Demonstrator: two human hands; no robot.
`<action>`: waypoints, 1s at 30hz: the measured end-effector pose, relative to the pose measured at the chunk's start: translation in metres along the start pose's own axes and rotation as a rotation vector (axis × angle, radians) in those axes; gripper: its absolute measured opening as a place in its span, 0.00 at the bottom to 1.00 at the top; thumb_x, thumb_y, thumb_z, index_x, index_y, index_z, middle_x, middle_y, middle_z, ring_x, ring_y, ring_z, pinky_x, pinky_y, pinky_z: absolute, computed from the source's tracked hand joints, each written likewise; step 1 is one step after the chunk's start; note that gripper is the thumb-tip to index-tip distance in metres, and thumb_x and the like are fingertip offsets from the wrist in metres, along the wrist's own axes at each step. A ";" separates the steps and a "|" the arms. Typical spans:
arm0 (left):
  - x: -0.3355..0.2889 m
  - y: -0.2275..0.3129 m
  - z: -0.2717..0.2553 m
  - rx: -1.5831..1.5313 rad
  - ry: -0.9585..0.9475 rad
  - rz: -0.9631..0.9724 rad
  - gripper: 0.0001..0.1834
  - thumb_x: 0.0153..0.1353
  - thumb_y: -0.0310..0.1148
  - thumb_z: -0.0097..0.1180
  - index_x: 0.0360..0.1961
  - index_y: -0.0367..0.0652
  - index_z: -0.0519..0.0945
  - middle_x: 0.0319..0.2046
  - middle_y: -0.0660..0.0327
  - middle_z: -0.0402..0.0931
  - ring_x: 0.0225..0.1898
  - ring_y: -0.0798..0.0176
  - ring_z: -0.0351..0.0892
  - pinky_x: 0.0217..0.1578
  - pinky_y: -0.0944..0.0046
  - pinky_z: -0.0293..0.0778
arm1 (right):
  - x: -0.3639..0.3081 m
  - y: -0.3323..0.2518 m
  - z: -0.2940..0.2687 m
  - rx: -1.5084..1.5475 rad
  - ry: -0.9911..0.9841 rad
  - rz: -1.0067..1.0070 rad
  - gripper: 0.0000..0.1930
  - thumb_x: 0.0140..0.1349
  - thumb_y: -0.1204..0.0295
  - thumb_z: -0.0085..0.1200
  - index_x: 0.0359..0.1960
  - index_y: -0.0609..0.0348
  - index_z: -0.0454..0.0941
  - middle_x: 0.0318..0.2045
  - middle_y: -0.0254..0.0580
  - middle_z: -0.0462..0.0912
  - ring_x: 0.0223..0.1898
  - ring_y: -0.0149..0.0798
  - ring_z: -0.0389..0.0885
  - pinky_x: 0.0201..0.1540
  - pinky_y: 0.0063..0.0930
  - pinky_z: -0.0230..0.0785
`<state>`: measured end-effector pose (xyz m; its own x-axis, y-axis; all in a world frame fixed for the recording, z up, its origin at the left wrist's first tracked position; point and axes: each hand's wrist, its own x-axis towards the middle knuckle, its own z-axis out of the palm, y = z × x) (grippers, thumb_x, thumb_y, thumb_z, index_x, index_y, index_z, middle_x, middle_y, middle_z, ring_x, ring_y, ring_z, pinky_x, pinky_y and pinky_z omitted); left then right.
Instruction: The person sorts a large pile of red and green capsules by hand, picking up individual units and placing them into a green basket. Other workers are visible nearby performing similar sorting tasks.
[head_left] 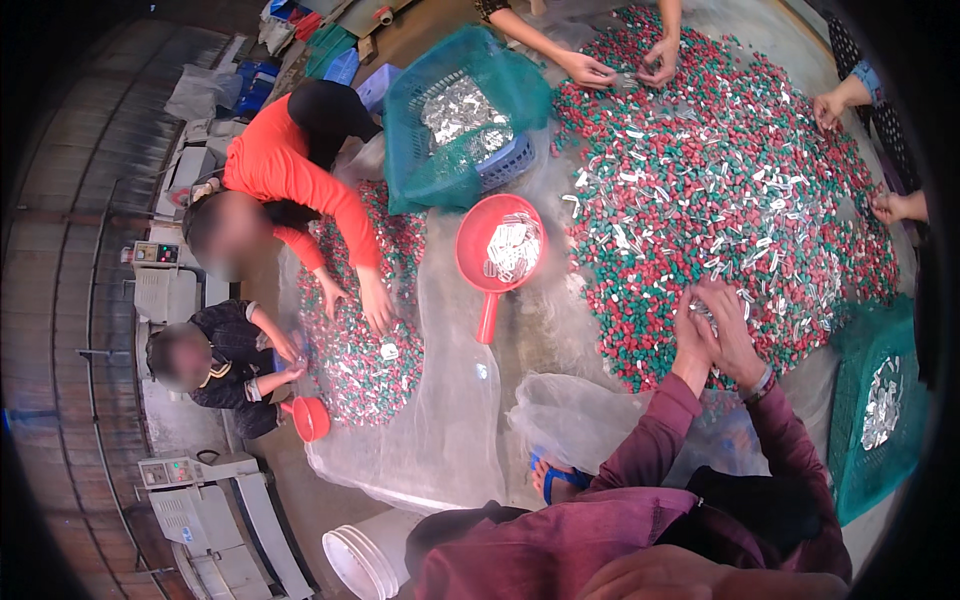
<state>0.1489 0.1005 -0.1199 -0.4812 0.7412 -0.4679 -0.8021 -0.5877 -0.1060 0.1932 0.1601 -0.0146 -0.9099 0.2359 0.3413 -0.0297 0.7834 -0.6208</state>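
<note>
Person's left hand [691, 335] and right hand [732, 333]: cupped together, contents unclear | multicoloured heap [690, 180]: 12 o'clock | red scoop [467, 245]: 10 o'clock | palms best kept low, snug

Big pile [690, 190]: lots of little loose bits, all mixed up and spread wide.
Red bits [655, 150]: small and lumpy like pebbles, all through the pile.
Green bits [625, 352]: dark green, about as small as the red ones, mixed in with them.
Silver-white pieces [762, 248]: long and thin, lying every which way on top.
Held bits [706, 314]: whitish, between the left hand [691, 345] and right hand [733, 335], mostly hidden.
</note>
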 end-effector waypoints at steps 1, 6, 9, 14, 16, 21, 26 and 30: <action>-0.002 0.007 -0.001 0.012 0.121 0.038 0.18 0.67 0.46 0.41 0.44 0.43 0.74 0.41 0.58 0.77 0.44 0.56 0.76 0.46 0.56 0.73 | 0.000 -0.005 -0.003 0.021 0.010 -0.047 0.18 0.57 0.77 0.51 0.50 0.64 0.71 0.48 0.50 0.73 0.52 0.52 0.71 0.59 0.43 0.60; 0.004 0.081 0.068 -0.432 -0.111 -0.170 0.09 0.60 0.36 0.48 0.25 0.44 0.72 0.25 0.62 0.69 0.28 0.67 0.70 0.27 0.70 0.73 | 0.001 -0.003 -0.042 0.129 0.211 0.061 0.15 0.57 0.81 0.48 0.48 0.64 0.73 0.47 0.49 0.74 0.53 0.51 0.71 0.58 0.40 0.60; 0.020 0.175 0.173 0.047 -0.280 0.209 0.08 0.56 0.33 0.47 0.22 0.46 0.69 0.19 0.63 0.65 0.20 0.67 0.65 0.19 0.69 0.68 | -0.004 0.013 -0.065 0.107 0.288 0.161 0.12 0.64 0.79 0.43 0.47 0.65 0.74 0.46 0.47 0.75 0.52 0.47 0.72 0.56 0.35 0.61; 0.048 0.331 0.326 0.232 -0.316 0.699 0.14 0.58 0.44 0.51 0.32 0.43 0.73 0.32 0.52 0.72 0.35 0.58 0.73 0.38 0.58 0.75 | -0.028 0.044 -0.085 0.054 0.343 0.339 0.15 0.69 0.75 0.41 0.54 0.63 0.73 0.54 0.48 0.75 0.58 0.44 0.71 0.60 0.34 0.59; 0.040 0.383 0.338 0.426 -0.233 0.728 0.12 0.56 0.45 0.50 0.26 0.49 0.68 0.27 0.55 0.67 0.32 0.55 0.69 0.40 0.46 0.71 | -0.043 0.065 -0.092 -0.022 0.445 0.446 0.16 0.69 0.73 0.43 0.56 0.63 0.72 0.54 0.48 0.76 0.59 0.43 0.70 0.60 0.32 0.60; 0.032 0.366 0.294 1.057 -0.056 0.844 0.10 0.55 0.42 0.48 0.24 0.54 0.62 0.22 0.62 0.62 0.28 0.52 0.64 0.45 0.34 0.66 | -0.079 0.097 -0.105 0.170 0.512 0.523 0.16 0.66 0.72 0.47 0.55 0.56 0.74 0.40 0.31 0.82 0.38 0.24 0.77 0.40 0.19 0.69; 0.046 0.148 0.164 1.957 -0.519 0.305 0.16 0.62 0.30 0.49 0.49 0.39 0.78 0.35 0.61 0.81 0.38 0.67 0.79 0.40 0.66 0.73 | -0.075 0.104 -0.080 -0.085 0.022 0.726 0.13 0.59 0.71 0.50 0.44 0.57 0.80 0.27 0.48 0.81 0.26 0.43 0.80 0.34 0.35 0.72; 0.064 0.004 0.065 2.525 -1.147 0.450 0.13 0.51 0.22 0.55 0.38 0.41 0.83 0.37 0.56 0.79 0.45 0.51 0.76 0.46 0.56 0.73 | -0.082 0.112 -0.073 -0.175 0.228 0.797 0.11 0.57 0.70 0.51 0.39 0.56 0.82 0.24 0.51 0.81 0.28 0.50 0.81 0.35 0.40 0.72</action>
<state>0.0915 0.1666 -0.0935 0.0833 0.9867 0.1396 0.8081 -0.1489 0.5698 0.2948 0.2709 -0.0605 -0.5253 0.8509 -0.0062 0.6665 0.4069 -0.6246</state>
